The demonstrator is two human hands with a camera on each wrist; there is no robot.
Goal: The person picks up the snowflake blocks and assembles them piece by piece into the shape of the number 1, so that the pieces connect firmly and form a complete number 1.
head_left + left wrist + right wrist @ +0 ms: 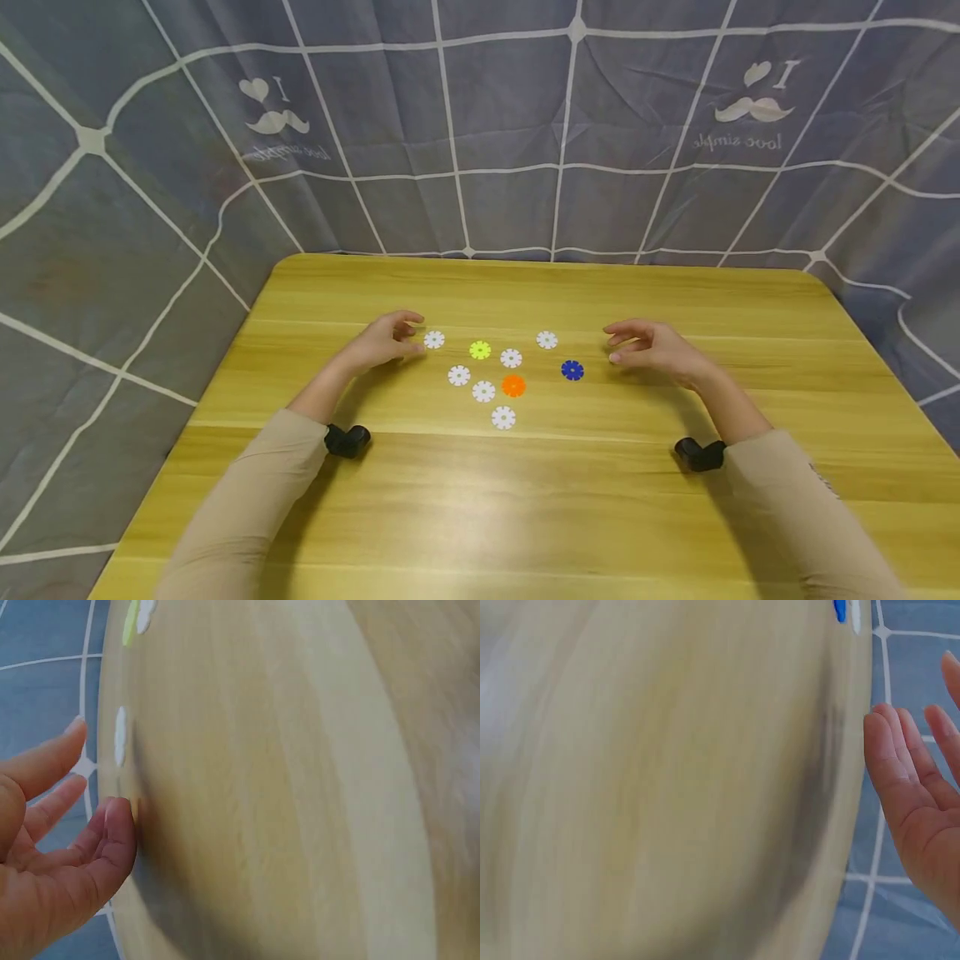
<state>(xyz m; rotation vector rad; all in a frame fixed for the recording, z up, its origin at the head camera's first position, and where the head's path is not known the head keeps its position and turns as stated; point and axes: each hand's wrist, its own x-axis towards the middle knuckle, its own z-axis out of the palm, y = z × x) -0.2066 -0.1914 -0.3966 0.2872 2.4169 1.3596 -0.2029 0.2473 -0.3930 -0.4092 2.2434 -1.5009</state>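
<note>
Beige sleeves (243, 500): both forearms reach in over the wood-grain tabletop (450, 517), with a black wrist camera (347, 442) at each cuff.
Left hand (377, 343): fingers loosely curved, thumb set apart, nothing held; its tips are just beside the leftmost white disc (428, 340), not gripping it.
Right hand (656, 350): fingers half bent, a modest gap to the thumb, palm unfilled; near the blue disc (567, 371) but apart from it.
Notched discs: nine flat, flower-edged pieces lie singly between the hands; besides the leftmost white and the blue, five more white ones, a yellow-green disc (475, 351) and an orange disc (508, 387).
Closest neighbours: orange sits just beside a white disc (478, 392); another white disc (498, 418) lies nearest the person.
Backdrop: grey-blue gridded fabric (510, 100) with mirrored lettering.
Step in hand: seemingly a ready pose or pause, since neither hand holds a disc and no two pieces look joined.
Next move: picking up a disc would call for lowering the fingertips and pinching its thin rim; the leftmost white and the blue seem easiest to reach.
</note>
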